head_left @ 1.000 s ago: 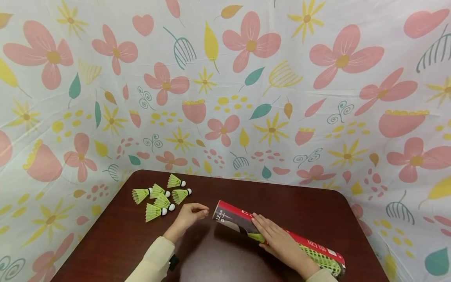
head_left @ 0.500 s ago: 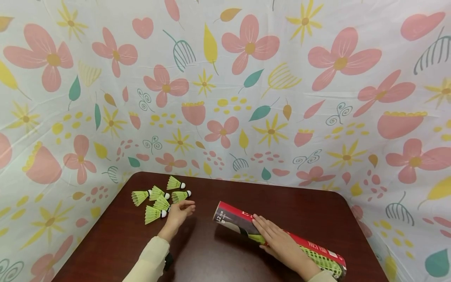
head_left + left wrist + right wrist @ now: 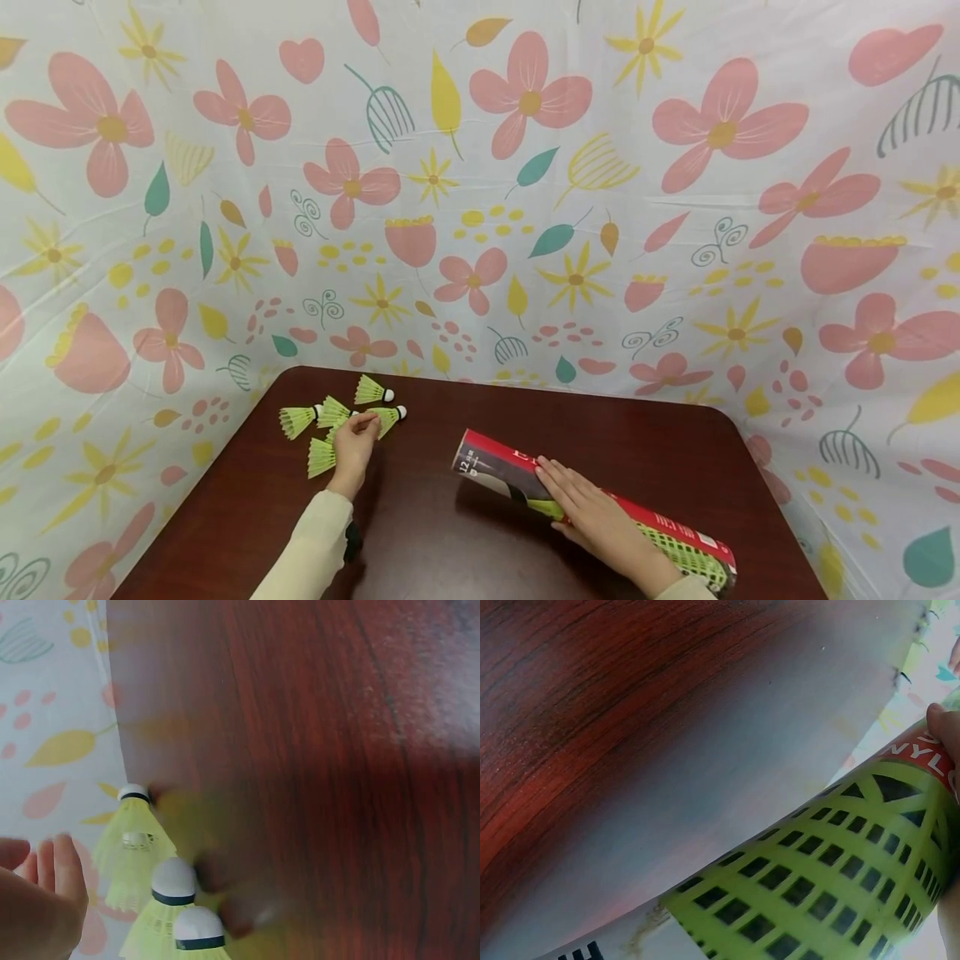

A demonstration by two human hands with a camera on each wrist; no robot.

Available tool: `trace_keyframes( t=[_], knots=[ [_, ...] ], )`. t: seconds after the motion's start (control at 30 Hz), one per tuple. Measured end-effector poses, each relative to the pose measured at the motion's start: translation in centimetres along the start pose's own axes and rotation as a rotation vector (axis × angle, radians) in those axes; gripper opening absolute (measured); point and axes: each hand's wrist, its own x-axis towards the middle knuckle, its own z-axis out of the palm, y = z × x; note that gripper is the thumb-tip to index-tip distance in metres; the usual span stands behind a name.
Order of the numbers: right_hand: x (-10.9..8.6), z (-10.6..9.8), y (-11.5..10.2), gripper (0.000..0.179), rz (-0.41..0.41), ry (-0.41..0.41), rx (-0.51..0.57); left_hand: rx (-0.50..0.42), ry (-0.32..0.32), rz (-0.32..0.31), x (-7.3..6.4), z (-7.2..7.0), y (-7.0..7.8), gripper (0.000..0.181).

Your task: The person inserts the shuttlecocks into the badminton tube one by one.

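In the head view my left hand (image 3: 354, 448) is over the cluster of yellow shuttlecocks at the table's left, overlapping some of them, with nothing between its fingers. The left wrist view has its fingers (image 3: 69, 874) beside several shuttlecocks with white cork ends; one shuttlecock (image 3: 135, 825) lies nearest the table edge. My right hand (image 3: 592, 517) grips the middle of a long red and black shuttlecock tube (image 3: 498, 467), its thumb on the near side. The tube lies slanted, its left end pointing toward the back left. Its green net print (image 3: 810, 885) fills the right wrist view.
Two shuttlecocks stay in plain sight beyond my left hand: one at the back (image 3: 371, 390) and another at the left (image 3: 298, 419). The dark wood table (image 3: 450, 542) has glossy reflections. A floral cloth (image 3: 480, 208) hangs behind and at both sides.
My left hand has moved left, away from the tube's end, to over the shuttlecocks. My right hand and the tube have stayed in place.
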Motion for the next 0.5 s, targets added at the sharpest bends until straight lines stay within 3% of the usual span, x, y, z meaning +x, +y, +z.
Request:
trace_keyframes(
  t=[0.17,0.5],
  knots=[
    [-0.12,-0.11,0.02,0.102,0.003,0.001,-0.006,0.001,0.084,-0.034,0.5,0.07,-0.36,0.026],
    [-0.16,-0.08,0.15,0.101,-0.009,0.021,-0.014,0.101,0.037,-0.103,0.91,0.67,-0.82,0.032]
  ],
)
